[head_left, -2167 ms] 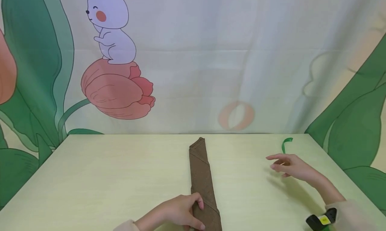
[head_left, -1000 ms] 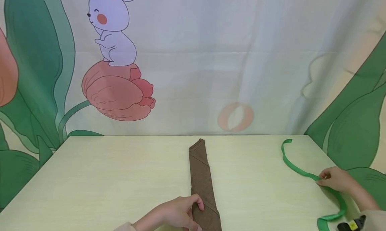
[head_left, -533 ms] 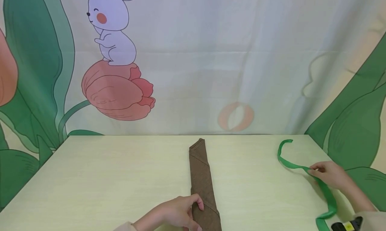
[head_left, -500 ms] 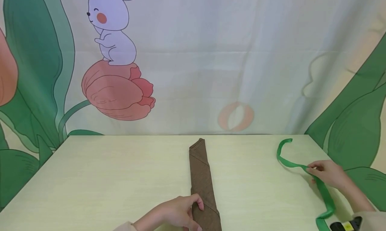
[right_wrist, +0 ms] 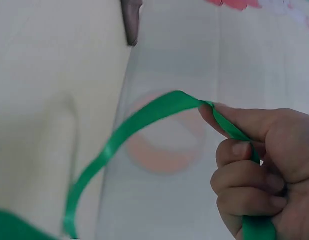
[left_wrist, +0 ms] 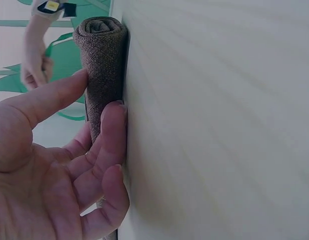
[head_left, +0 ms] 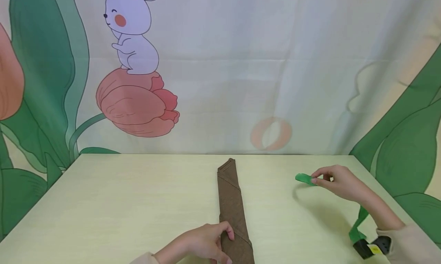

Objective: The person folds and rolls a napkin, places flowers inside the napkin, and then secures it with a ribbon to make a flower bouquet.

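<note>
A brown cloth rolled into a long tube (head_left: pixel 230 202) lies lengthwise on the table, its far end cut off at a slant. My left hand (head_left: pixel 204 241) holds the near part, thumb on one side and fingers on the other. The left wrist view shows the spiral end of the roll (left_wrist: pixel 100 55) beyond the fingertips. Over the table's right side, my right hand (head_left: pixel 341 184) pinches a green ribbon (head_left: pixel 304 178) between thumb and index finger. In the right wrist view the ribbon (right_wrist: pixel 154 110) arcs away from the pinch and also runs through the curled fingers.
The pale table (head_left: pixel 138 199) ends against a printed curtain (head_left: pixel 213 84) with a rabbit and tulips. A black wrist device (head_left: pixel 373 248) with a yellow label sits at the right sleeve. More of the ribbon trails down beside the right forearm.
My right hand has taken hold of the green ribbon from the right side of the table, lifted it and moved left with it. The left hand and the brown roll stay in place.
</note>
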Demonstrator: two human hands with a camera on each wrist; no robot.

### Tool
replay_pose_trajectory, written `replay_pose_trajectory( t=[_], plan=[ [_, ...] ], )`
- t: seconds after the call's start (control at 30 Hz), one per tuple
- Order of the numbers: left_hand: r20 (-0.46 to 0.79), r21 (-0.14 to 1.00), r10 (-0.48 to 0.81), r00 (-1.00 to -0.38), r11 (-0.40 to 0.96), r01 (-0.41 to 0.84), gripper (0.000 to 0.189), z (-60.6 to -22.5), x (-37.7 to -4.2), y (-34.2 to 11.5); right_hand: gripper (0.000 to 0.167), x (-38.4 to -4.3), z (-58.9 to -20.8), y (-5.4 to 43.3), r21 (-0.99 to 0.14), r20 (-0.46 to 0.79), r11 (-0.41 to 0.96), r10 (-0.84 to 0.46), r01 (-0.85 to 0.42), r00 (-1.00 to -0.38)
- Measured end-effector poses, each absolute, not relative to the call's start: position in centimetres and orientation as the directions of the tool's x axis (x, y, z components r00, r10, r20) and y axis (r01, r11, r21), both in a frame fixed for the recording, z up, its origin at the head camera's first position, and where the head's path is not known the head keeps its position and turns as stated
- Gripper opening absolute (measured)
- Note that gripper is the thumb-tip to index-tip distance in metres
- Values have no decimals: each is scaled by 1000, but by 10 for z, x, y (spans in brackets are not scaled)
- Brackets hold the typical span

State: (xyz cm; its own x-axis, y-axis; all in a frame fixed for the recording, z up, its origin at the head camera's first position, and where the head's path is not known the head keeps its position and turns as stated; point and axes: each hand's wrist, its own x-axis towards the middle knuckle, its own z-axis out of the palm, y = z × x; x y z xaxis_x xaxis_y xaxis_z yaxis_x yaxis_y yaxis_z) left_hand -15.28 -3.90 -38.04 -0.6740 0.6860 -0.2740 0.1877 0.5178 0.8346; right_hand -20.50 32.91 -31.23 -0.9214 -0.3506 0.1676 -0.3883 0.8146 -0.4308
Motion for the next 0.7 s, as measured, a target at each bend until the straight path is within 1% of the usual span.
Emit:
replay_pose_trajectory(
  t=[0.2, 0.33, 0.47, 0.6, 0.63, 0.7],
  plan=[
    [-276, 822, 679, -681, 534, 199, 35, -380, -152, -39, 15, -197, -288, 285, -412, 146, 757, -494, -507, -857],
    [-279, 819, 676, -682, 539, 199, 34, -381, -152, -39, 11, -191, -277, 257, -414, 161, 701, -572, -581, -805],
    [-277, 822, 663, -696, 539, 186, 29, -381, -154, -41, 11, -184, -268, 234, -419, 186, 637, -637, -647, -748],
    [-218, 834, 648, -730, 512, 205, 28, -378, -159, -46, 10, -179, -262, 218, -428, 216, 571, -688, -700, -693],
    [-193, 841, 648, -737, 496, 216, 31, -377, -160, -47, 9, -178, -261, 214, -431, 224, 555, -698, -711, -680],
    [-123, 853, 654, -746, 455, 258, 43, -374, -164, -47, 8, -177, -260, 209, -440, 236, 523, -717, -730, -656]
  ],
)
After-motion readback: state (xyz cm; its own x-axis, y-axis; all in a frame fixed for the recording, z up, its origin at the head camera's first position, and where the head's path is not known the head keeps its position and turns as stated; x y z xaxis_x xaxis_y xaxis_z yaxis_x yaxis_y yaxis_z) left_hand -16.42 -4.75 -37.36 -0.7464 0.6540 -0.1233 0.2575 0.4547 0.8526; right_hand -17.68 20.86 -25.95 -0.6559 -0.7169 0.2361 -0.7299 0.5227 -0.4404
